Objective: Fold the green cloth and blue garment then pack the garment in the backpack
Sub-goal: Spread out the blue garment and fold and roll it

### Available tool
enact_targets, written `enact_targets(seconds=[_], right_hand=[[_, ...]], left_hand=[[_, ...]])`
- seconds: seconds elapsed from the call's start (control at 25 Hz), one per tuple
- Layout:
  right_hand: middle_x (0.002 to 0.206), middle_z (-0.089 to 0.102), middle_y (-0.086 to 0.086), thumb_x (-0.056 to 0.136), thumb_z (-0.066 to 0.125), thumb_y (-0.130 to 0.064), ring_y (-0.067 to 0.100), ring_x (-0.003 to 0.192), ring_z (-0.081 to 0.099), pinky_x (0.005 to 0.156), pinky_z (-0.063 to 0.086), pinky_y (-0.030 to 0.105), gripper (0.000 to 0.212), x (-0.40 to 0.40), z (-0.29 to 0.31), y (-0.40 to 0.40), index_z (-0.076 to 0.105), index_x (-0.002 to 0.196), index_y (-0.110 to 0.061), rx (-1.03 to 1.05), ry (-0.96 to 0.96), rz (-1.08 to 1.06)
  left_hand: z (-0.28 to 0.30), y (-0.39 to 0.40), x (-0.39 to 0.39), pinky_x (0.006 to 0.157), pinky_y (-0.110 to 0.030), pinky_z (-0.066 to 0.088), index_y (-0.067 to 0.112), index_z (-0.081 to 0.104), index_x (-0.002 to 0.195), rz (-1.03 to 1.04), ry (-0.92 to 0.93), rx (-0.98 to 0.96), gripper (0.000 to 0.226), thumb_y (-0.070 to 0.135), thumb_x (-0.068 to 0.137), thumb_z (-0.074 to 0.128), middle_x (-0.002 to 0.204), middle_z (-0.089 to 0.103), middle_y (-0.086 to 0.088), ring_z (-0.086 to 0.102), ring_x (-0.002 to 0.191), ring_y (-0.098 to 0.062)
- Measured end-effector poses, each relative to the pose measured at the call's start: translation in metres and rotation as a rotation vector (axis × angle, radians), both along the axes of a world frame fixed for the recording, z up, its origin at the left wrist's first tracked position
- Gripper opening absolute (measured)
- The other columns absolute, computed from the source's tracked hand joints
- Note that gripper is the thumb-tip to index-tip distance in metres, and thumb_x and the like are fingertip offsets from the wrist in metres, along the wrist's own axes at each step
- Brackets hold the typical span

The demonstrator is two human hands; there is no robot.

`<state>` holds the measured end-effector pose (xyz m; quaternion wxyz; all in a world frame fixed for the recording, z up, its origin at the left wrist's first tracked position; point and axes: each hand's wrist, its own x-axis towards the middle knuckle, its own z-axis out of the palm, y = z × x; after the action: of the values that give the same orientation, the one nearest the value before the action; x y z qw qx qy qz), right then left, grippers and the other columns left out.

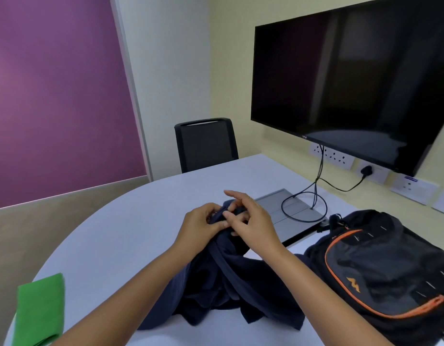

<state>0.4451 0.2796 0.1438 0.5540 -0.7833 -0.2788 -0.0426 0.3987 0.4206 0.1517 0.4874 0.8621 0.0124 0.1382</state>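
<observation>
A dark blue garment (231,290) lies bunched on the white table in front of me. Both hands hold its upper edge lifted off the table. My left hand (201,227) pinches the fabric with closed fingers. My right hand (251,221) grips the same edge, index finger stretched out. A folded green cloth (39,309) rests flat at the table's near left edge. A black backpack (381,268) with orange zip trim lies on its back at the right, touching the garment.
A grey floor-box panel (273,204) with black cables (316,186) sits behind my hands. A large dark screen (353,83) hangs on the right wall above sockets. A black chair (206,143) stands at the table's far end. The table (116,236) is curved on the left.
</observation>
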Motion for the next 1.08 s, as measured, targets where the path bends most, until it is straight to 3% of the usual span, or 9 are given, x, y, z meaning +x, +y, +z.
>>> enact_targets(seconds=[0.12,0.2,0.28,0.44,0.56,0.72,0.88,1.0,1.08], right_hand=[[0.121,0.048,-0.021,0.081,0.068,-0.039,-0.004,0.064,0.055,0.074,0.054,0.020,0.048,0.002,0.001,-0.010,0.050,0.125,-0.044,-0.161,0.003,0.044],[0.110,0.056,-0.013,0.083,0.066,-0.037,-0.001,0.059,0.056,0.063,0.058,0.029,0.041,0.003,0.003,-0.012,0.054,0.122,-0.036,-0.168,0.227,0.139],[0.099,0.061,-0.006,0.085,0.065,-0.036,0.006,0.061,0.057,0.061,0.060,0.036,0.028,0.006,0.003,-0.014,0.058,0.111,-0.028,-0.178,0.259,0.143],[0.089,0.060,-0.006,0.088,0.058,-0.039,0.013,0.078,0.060,0.063,0.059,0.039,0.012,0.009,0.023,-0.012,0.053,0.094,-0.029,-0.292,0.074,0.144],[0.074,0.057,-0.014,0.090,0.055,-0.035,0.003,0.069,0.054,0.064,0.049,0.033,0.008,0.006,0.053,0.001,0.049,0.092,-0.030,-0.271,-0.141,0.001],[0.068,0.051,-0.015,0.089,0.055,-0.024,0.001,0.064,0.049,0.059,0.036,0.026,0.007,0.001,0.114,0.014,0.052,0.096,-0.022,-0.082,-0.362,-0.205],[0.065,0.047,-0.016,0.088,0.054,-0.023,0.002,0.063,0.045,0.067,0.040,0.031,0.011,0.018,0.172,0.008,0.053,0.096,-0.015,0.171,-0.523,-0.330],[0.074,0.050,-0.019,0.090,0.051,-0.030,0.001,0.070,0.050,0.071,0.044,0.030,0.010,0.027,0.208,-0.002,0.046,0.094,-0.023,0.245,-0.595,-0.367],[0.078,0.050,-0.019,0.091,0.050,-0.031,-0.001,0.075,0.052,0.073,0.045,0.025,0.010,0.028,0.226,-0.008,0.041,0.093,-0.027,0.268,-0.647,-0.362]], left_hand=[[0.002,-0.003,-0.004,0.060,-0.016,0.043,0.026,0.057,0.070,0.018,-0.061,-0.017,0.021,0.011,0.079,0.068,0.071,0.065,0.005,0.054,0.062,0.001],[0.008,-0.003,-0.006,0.057,-0.015,0.042,0.024,0.052,0.074,0.046,-0.072,-0.073,0.022,0.012,0.080,0.069,0.071,0.064,0.002,0.054,0.061,-0.002],[0.009,-0.006,-0.008,0.052,-0.013,0.039,0.024,0.044,0.079,0.068,-0.066,-0.061,0.024,0.015,0.084,0.066,0.068,0.059,0.000,0.051,0.058,-0.006],[0.019,-0.010,-0.011,0.053,-0.013,0.039,0.027,0.040,0.081,0.076,-0.104,-0.103,0.024,0.013,0.089,0.058,0.073,0.057,-0.001,0.050,0.061,-0.011],[0.042,-0.017,-0.016,0.055,-0.016,0.041,0.023,0.045,0.088,0.197,-0.237,-0.154,0.016,0.010,0.090,0.053,0.080,0.059,0.000,0.055,0.069,-0.016],[0.066,-0.024,-0.032,0.065,-0.009,0.040,0.026,0.052,0.103,0.346,-0.444,0.014,0.017,0.015,0.089,0.051,0.097,0.051,0.010,0.052,0.085,-0.002],[0.040,-0.003,-0.026,0.064,-0.022,0.043,0.023,0.059,0.085,0.382,-0.146,0.214,0.004,0.026,0.084,0.057,0.095,0.044,0.004,0.054,0.084,-0.014],[0.004,0.008,-0.028,0.084,-0.033,0.048,0.027,0.063,0.099,0.325,0.031,0.269,0.013,0.027,0.087,0.058,0.108,0.049,0.003,0.054,0.101,-0.020],[-0.006,0.014,-0.032,0.082,-0.025,0.045,0.025,0.064,0.103,0.350,-0.014,0.258,0.020,0.016,0.091,0.051,0.114,0.055,0.003,0.056,0.100,-0.019]])
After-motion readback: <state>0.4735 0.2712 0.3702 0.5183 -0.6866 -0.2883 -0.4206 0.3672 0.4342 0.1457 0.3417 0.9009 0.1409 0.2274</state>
